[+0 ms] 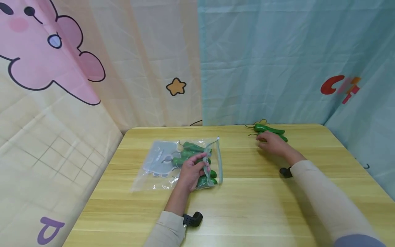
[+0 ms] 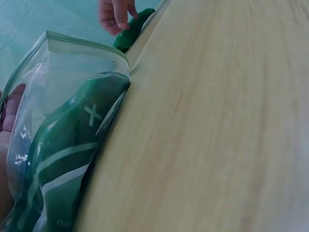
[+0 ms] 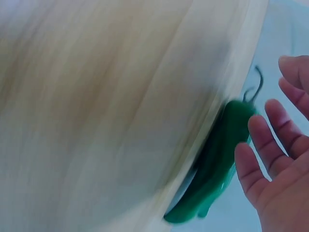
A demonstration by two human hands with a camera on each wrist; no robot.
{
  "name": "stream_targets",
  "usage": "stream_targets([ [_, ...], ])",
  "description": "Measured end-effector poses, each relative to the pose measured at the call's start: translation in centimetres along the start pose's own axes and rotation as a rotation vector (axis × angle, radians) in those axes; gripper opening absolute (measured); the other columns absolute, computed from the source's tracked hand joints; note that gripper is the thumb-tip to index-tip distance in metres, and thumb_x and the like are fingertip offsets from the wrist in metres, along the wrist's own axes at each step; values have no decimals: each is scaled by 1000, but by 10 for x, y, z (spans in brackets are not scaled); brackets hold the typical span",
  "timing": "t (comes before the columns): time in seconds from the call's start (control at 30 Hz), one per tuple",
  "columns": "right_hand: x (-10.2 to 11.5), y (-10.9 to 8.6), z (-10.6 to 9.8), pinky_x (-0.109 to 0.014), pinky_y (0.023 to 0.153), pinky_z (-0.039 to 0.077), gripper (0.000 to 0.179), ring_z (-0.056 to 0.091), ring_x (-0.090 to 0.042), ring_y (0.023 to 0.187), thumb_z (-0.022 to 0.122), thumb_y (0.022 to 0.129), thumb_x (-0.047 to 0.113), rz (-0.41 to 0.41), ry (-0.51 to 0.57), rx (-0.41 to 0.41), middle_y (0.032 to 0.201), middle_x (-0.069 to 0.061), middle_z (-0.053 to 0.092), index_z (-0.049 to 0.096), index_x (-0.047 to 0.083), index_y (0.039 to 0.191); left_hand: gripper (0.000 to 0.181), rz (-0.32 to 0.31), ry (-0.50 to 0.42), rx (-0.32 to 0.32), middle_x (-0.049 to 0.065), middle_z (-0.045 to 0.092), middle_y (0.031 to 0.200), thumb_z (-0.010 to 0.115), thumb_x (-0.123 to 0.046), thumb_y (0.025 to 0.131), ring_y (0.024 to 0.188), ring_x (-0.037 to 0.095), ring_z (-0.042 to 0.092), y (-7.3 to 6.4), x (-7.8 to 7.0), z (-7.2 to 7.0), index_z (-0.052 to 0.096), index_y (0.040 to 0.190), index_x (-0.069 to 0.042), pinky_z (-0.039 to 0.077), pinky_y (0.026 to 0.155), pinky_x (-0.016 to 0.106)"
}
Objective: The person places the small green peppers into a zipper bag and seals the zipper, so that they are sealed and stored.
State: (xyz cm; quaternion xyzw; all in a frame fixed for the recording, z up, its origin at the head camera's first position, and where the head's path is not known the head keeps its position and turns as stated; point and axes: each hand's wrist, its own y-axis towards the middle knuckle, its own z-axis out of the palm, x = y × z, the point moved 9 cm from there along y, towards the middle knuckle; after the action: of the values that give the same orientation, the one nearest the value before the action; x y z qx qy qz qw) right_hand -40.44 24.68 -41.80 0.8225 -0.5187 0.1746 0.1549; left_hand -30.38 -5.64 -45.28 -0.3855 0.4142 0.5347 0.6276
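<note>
A clear zip bag (image 1: 160, 159) lies on the table with several green chili peppers (image 1: 180, 162) inside. My left hand (image 1: 190, 173) pinches the bag near its mouth, holding one side of the film up so the opening gapes toward the right. Two more green chili peppers (image 1: 271, 129) lie side by side at the back edge. Just over the nearer one is my right hand (image 1: 274, 144). In the right wrist view its fingers (image 3: 263, 145) are spread and loosely bent beside a chili pepper (image 3: 231, 140), with nothing gripped.
The wooden table (image 1: 247, 206) ends at the back against a printed fabric curtain (image 1: 262, 61). More curtain (image 1: 46, 147) hangs along the left side. A black wrist camera (image 1: 193, 219) is strapped to the left wrist, another (image 1: 286, 172) to the right.
</note>
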Motion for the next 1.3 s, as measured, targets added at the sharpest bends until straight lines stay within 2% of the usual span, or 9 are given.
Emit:
stream_targets([
  [0.23, -21, -12, -18, -63, 97, 41, 32, 50, -50, 116, 64, 95, 8, 20, -58, -38, 123, -30, 54, 60, -8, 122, 40, -9, 1, -4, 16, 54, 116, 53, 10, 92, 75, 16, 63, -1, 1, 0, 55, 132, 10, 59, 68, 28],
  [0.4, -31, -12, -25, -65, 99, 39, 34, 47, -52, 118, 64, 95, 8, 29, -72, -32, 125, -34, 52, 57, -10, 124, 40, -9, -3, -8, 16, 57, 105, 53, 10, 93, 74, 15, 63, -1, 1, -1, 53, 132, 12, 58, 68, 27],
  [0.63, -42, -10, -28, -65, 102, 35, 40, 41, -54, 124, 61, 96, 8, 77, -46, -23, 133, -36, 46, 52, -11, 130, 41, 10, -16, -1, 11, 58, 91, 51, 11, 93, 70, 13, 62, -1, 1, -1, 49, 134, 15, 58, 65, 25],
  [0.97, -57, -12, -26, -67, 100, 37, 47, 41, -56, 122, 63, 95, 7, 113, -136, -14, 134, -39, 42, 48, -11, 135, 38, 9, -23, 0, 12, 58, 92, 52, 11, 92, 70, 14, 62, -2, 2, 1, 55, 130, 12, 58, 65, 26],
  [1.3, -61, -15, -26, -67, 100, 37, 50, 41, -56, 123, 60, 96, 8, 123, -138, -34, 137, -38, 41, 43, -12, 139, 42, 13, -25, 3, 11, 58, 90, 52, 12, 92, 70, 14, 62, 0, 1, 1, 50, 133, 15, 58, 65, 25],
])
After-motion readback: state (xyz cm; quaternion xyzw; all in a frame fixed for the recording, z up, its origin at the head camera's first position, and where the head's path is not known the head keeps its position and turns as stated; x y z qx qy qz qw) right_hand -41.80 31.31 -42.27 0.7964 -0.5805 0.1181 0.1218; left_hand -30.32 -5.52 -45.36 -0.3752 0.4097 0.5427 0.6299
